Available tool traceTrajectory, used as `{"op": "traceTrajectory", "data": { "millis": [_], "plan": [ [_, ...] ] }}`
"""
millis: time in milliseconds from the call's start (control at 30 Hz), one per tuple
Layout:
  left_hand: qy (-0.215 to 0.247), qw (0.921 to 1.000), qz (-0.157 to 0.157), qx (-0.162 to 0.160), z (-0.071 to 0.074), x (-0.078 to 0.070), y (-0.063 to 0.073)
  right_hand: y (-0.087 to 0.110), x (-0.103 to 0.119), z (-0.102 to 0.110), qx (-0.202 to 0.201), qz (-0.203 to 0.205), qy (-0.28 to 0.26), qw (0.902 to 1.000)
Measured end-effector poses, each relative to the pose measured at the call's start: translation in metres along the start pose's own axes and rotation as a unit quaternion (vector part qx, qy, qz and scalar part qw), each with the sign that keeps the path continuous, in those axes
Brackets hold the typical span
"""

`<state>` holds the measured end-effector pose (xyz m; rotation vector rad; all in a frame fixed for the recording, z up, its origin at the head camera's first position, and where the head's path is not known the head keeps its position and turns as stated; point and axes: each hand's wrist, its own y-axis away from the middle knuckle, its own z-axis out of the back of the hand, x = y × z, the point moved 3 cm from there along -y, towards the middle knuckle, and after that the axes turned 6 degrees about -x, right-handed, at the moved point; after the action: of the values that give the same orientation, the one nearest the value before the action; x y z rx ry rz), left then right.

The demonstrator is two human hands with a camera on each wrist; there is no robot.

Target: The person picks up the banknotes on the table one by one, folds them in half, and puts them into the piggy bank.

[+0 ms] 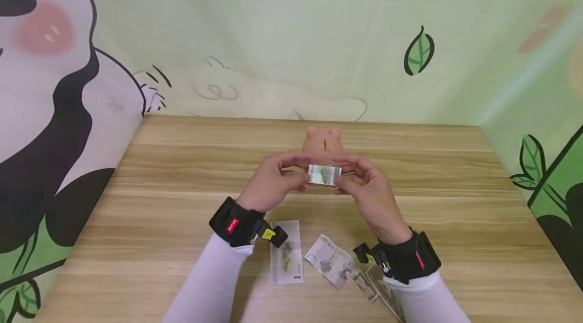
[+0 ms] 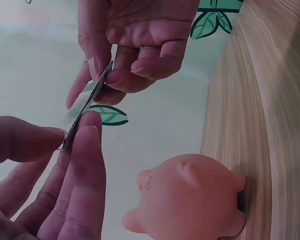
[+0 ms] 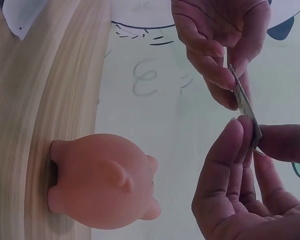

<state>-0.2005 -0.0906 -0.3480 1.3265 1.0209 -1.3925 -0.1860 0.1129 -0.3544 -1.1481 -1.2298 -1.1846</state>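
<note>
Between my two hands is a small folded banknote (image 1: 324, 174), greenish white and seen edge-on in both wrist views. My left hand (image 1: 276, 179) pinches its left end between thumb and fingers. The right end is pinched the same way by my right hand (image 1: 370, 192). Just beyond the hands stands a pink piggy bank (image 1: 322, 144) with a narrow slot on top. In the left wrist view the piggy bank (image 2: 190, 197) shows its rounded body and stubby legs on the table, below the raised note.
On the wooden table (image 1: 159, 242) a flat banknote (image 1: 286, 259) marked 1 lies below the left wrist. Right of it is a creased grey banknote (image 1: 330, 262). Some brownish notes (image 1: 378, 287) lie partly under the right forearm. A printed backdrop (image 1: 273, 34) rises behind the table.
</note>
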Motion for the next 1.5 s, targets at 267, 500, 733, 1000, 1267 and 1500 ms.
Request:
{"op": "traceTrajectory", "data": {
  "millis": [267, 500, 733, 1000, 1267, 1500],
  "plan": [
    [-0.008, 0.9999, -0.005, 0.008, -0.003, -0.001, 0.000, -0.001, 0.000, 0.001, -0.001, 0.004, -0.001, 1.0000],
    [-0.011, 0.9998, -0.006, 0.014, -0.001, -0.002, 0.001, 0.000, 0.000, 0.002, 0.003, 0.006, 0.011, 0.9999],
    [-0.029, 0.9994, 0.003, 0.016, 0.000, -0.002, 0.002, 0.000, 0.001, 0.002, 0.002, -0.003, 0.015, 0.9999],
    [-0.035, 0.9991, 0.015, 0.019, -0.005, 0.001, 0.001, 0.001, 0.000, 0.001, 0.008, -0.006, 0.044, 0.9990],
    [-0.021, 0.9994, 0.020, 0.018, -0.008, 0.004, 0.000, -0.001, -0.001, -0.002, -0.006, -0.014, 0.022, 0.9996],
    [-0.001, 0.9999, 0.016, 0.004, -0.015, 0.012, -0.006, -0.005, -0.007, -0.002, -0.025, -0.004, 0.008, 0.9997]
  ]
}}
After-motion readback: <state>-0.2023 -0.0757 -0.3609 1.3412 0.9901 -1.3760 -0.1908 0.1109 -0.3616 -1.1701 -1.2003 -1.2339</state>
